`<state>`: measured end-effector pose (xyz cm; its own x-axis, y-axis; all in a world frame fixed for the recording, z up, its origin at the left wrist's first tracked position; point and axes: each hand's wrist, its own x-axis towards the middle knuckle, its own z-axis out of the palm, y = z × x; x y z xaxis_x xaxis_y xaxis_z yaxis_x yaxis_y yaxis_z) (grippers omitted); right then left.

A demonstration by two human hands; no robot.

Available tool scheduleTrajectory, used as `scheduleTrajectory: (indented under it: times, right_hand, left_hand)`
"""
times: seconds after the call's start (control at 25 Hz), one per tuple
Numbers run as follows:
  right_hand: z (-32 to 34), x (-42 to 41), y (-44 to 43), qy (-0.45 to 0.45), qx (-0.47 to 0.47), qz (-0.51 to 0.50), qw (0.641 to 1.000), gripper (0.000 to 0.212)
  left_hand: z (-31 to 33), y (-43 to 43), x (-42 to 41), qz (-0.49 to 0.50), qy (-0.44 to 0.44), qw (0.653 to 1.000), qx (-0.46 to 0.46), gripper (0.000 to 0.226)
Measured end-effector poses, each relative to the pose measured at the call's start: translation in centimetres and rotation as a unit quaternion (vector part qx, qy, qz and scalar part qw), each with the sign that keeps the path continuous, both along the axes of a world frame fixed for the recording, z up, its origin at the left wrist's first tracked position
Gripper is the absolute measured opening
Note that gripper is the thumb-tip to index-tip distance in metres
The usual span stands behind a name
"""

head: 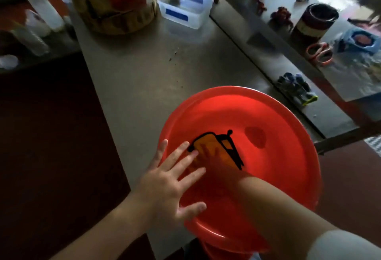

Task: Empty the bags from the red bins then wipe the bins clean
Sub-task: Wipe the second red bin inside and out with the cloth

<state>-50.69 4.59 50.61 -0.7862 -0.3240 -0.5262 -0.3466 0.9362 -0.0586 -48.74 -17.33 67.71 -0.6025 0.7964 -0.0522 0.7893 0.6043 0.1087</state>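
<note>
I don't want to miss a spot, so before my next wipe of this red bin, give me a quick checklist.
1. Bags out of the red bin: ok, none visible inside.
2. Cloth under right hand: ok, pressed down inside the bin.
3. Left hand steadying bin: ok, fingers spread over the rim.
4. Dark patch wiped: not ok, lies beyond the cloth.
5. Bin fully on the table: cannot tell.

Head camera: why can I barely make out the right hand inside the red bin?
Head view: the right hand lies shadowed inside the red bin and takes on its red cast, so it blends in; the left hand on the rim is clearly lit. Head view, top left is dim and smeared; glare washes out the shiny surface at far right.
</note>
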Motion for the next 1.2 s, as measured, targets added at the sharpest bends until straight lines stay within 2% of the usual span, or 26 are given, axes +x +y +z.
scheduleTrajectory:
  times: [0.12, 0.2, 0.24, 0.32, 0.36, 0.4, 0.48, 0.52, 0.68, 0.84, 0.92, 1.0, 1.08, 1.2]
  right_hand:
    - [-2.9, 0.3, 0.2, -0.057, -0.010, -0.031, 0.998, 0.080]
    - [-3.8, -0.9, 3.2, -0.013, -0.005, -0.039, 0.999, 0.090]
    - [-3.7, -1.3, 4.7, -0.064, 0.005, -0.091, 0.994, 0.089]
    - [-2.9, -1.2, 6.3, -0.110, -0.019, -0.199, 0.974, 0.083]
    - [-3.1, -1.0, 6.3, -0.106, -0.068, -0.235, 0.964, 0.084]
    - [-2.8, -1.0, 6.0, -0.088, -0.080, -0.269, 0.956, 0.094]
    - [-3.8, -1.1, 4.3, -0.057, -0.029, -0.217, 0.974, 0.115]
    - [-4.4, -0.8, 3.0, -0.038, -0.016, -0.189, 0.981, 0.118]
    - [-4.3, 0.2, -2.9, -0.030, -0.020, -0.116, 0.993, 0.108]
    - [-4.9, 0.2, -0.2, -0.015, -0.008, -0.142, 0.990, 0.114]
    - [-5.2, 0.3, 3.4, -0.024, 0.013, -0.149, 0.989, 0.104]
    - [-5.8, 0.4, 6.1, -0.064, 0.006, -0.176, 0.982, 0.094]
    - [-6.7, 0.2, 6.8, -0.095, -0.004, -0.220, 0.971, 0.096]
    - [-7.3, 0.5, 3.9, -0.082, 0.003, -0.156, 0.984, 0.103]
  left_hand:
    - [-0.2, -0.2, 0.5, 0.004, 0.009, 1.000, -0.013, 0.085]
    - [-0.2, 0.2, 0.9, 0.046, 0.014, 0.999, -0.005, 0.086]
    - [-0.3, 0.5, 1.2, 0.071, 0.015, 0.997, -0.009, 0.087]
    - [-0.4, 1.3, 1.5, 0.134, 0.011, 0.991, -0.013, 0.095]
    - [-0.4, 1.7, 1.6, 0.174, 0.005, 0.985, -0.008, 0.097]
    - [-0.4, 2.2, 1.6, 0.212, -0.005, 0.977, -0.002, 0.097]
    - [-0.2, 3.3, 1.6, 0.267, -0.028, 0.963, 0.003, 0.095]
    - [-0.2, 3.7, 1.7, 0.279, -0.033, 0.960, 0.003, 0.094]
    - [-0.5, 3.7, 2.0, 0.280, -0.028, 0.959, -0.016, 0.093]
    - [-0.7, 3.3, 2.0, 0.272, -0.018, 0.962, -0.031, 0.093]
    - [-0.7, 3.4, 2.0, 0.273, -0.017, 0.961, -0.031, 0.092]
    - [-0.7, 3.5, 2.1, 0.272, -0.020, 0.962, -0.024, 0.091]
    - [-0.7, 3.6, 2.1, 0.272, -0.024, 0.962, -0.009, 0.091]
    - [-0.9, 3.7, 2.1, 0.273, -0.028, 0.962, 0.006, 0.091]
